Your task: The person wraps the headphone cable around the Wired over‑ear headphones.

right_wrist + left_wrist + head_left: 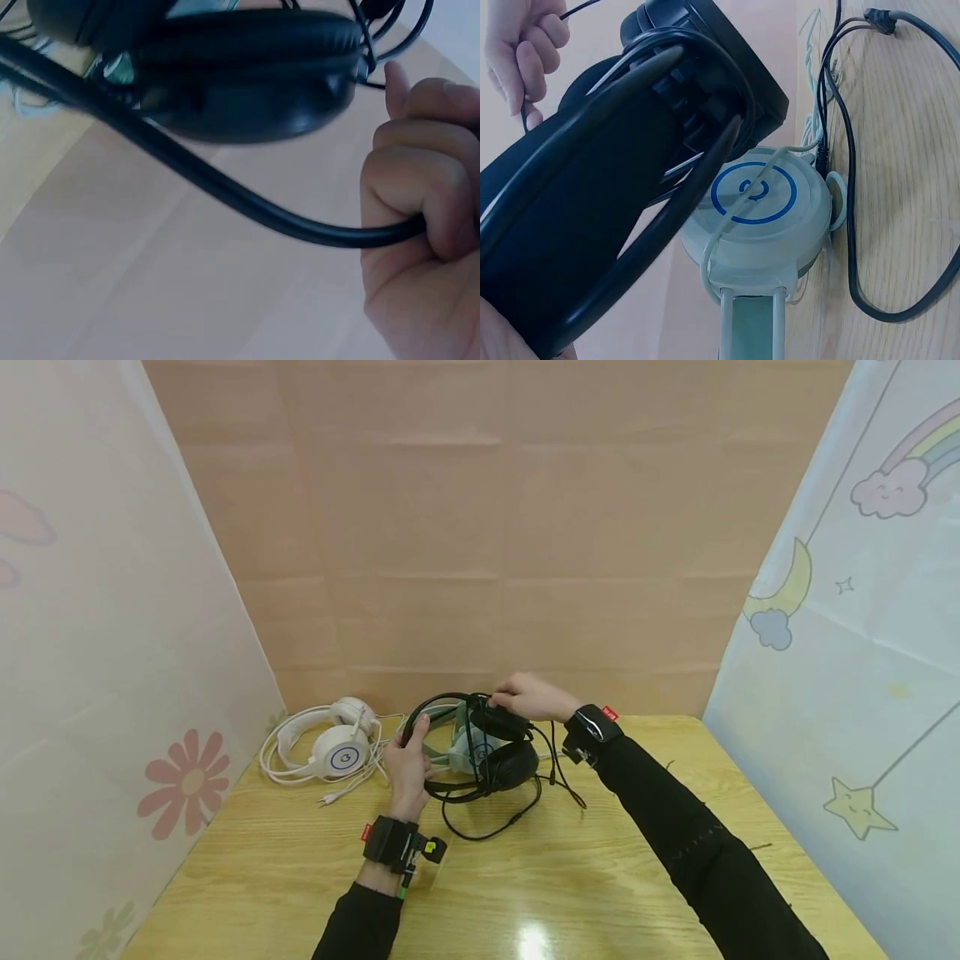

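My left hand [407, 768] grips the headband of a pair of black headphones [513, 766], thumb over the band. Its ear cups point to the right, and a thin cord is wound around the frame beside them. At the upper ear cup my right hand [536, 696] has its fingers curled around the black cord [262, 214], which runs toward the headphones in the right wrist view. Pale green headphones [757, 247] stand behind the black pair, partly hidden by it in the head view.
White headphones [341, 752] with a bundled white cable lie at the left of the wooden table [480, 893]. More black cable [495, 833] loops over the tabletop below the black pair. A brown backdrop [495, 527] rises behind, with patterned sheets at both sides.
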{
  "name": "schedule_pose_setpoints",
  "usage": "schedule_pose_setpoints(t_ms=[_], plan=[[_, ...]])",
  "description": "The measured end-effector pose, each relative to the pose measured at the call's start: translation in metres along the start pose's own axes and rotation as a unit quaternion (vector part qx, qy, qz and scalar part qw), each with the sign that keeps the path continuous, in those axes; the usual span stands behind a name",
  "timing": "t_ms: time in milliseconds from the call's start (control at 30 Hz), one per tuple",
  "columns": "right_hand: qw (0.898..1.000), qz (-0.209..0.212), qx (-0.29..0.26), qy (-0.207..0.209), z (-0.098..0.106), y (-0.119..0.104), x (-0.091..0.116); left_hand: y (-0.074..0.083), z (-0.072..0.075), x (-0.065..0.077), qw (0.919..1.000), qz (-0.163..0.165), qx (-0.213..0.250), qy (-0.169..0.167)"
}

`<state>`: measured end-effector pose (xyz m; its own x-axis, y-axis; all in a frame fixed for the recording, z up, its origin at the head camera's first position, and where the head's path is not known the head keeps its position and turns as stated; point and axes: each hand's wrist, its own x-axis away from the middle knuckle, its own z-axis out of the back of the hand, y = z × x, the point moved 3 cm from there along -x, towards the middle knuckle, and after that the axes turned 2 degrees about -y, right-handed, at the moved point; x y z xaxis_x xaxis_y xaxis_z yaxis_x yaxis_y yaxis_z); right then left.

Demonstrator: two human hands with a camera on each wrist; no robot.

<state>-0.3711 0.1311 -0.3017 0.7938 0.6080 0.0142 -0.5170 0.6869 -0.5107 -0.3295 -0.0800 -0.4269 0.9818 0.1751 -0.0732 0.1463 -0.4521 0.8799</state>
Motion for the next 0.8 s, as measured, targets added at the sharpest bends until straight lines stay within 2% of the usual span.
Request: schedule_pose_setpoints(t_ms=[267,500,700,800], plan=[[0.999,0.014,0.027,0.017,-0.011,-0.009,0.000,0.000,-0.001,0.000,0.9999,-0.005,0.007,0.005],[0.997,0.015,0.064,0.035,-0.020,-0.014,0.008,-0.001,0.000,0.001,0.9994,-0.002,0.021,0.026],[0.997,0.024,0.071,0.032,-0.028,-0.020,0.016,-0.004,0.005,-0.002,0.9965,-0.022,0.058,0.056],[0.997,0.023,0.065,0.044,-0.031,-0.020,0.018,-0.005,0.006,-0.002,0.9954,-0.027,0.064,0.066]])
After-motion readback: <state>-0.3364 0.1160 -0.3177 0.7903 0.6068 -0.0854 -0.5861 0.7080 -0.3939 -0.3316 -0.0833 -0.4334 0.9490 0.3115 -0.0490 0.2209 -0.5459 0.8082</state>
